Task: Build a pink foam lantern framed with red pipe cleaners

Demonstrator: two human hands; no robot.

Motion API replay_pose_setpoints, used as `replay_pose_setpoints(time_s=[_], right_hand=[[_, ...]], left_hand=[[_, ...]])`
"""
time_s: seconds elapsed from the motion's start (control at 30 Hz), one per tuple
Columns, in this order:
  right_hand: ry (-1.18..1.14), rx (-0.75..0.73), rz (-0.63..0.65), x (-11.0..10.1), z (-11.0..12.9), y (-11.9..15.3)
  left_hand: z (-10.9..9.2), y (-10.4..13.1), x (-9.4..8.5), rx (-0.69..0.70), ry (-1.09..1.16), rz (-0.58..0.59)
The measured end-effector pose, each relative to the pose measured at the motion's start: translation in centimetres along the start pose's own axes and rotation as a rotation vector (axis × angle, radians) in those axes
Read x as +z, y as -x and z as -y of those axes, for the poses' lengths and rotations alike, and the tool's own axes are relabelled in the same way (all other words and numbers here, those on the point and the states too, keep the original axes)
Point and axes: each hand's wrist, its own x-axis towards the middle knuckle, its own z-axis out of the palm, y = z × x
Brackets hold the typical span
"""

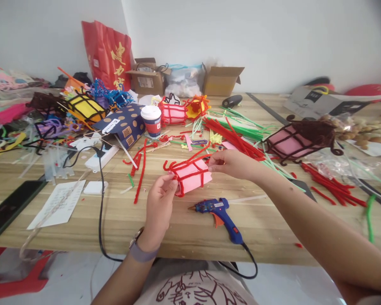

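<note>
A small pink lantern (192,174) framed with red fuzzy stems lies on its side between my hands, just above the wooden table. My left hand (161,202) grips its left end with thumb and fingers. At the opposite end, my right hand (227,164) pinches the lantern's upper right corner; its fingertips are partly hidden. A blue glue gun (220,212) rests below the lantern, its nozzle pointing left. Loose red stems (141,173) lie to the left of the lantern. Behind my right hand is a bundle of red stems (235,137) over green ones.
A lidded paper cup (151,123) stands behind the lantern, beside a dotted blue box (123,123). A dark-framed pink lantern (292,142) sits at right. A black cable (100,212) crosses the left front. A phone (12,207) lies far left. Cardboard boxes (222,80) line the wall.
</note>
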Motion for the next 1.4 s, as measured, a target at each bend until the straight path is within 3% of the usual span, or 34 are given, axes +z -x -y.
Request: replay_pose_setpoints(time_s=[0.8, 1.4], right_hand=[[0.109, -0.005, -0.039, 1.4, -0.6, -0.9], [-0.086, 0.040, 0.007, 1.4, -1.4, -1.5]], left_hand=[[0.3, 0.1, -0.3, -0.005, -0.069, -0.007], [0.2, -0.1, -0.5, -0.039, 0.009, -0.007]])
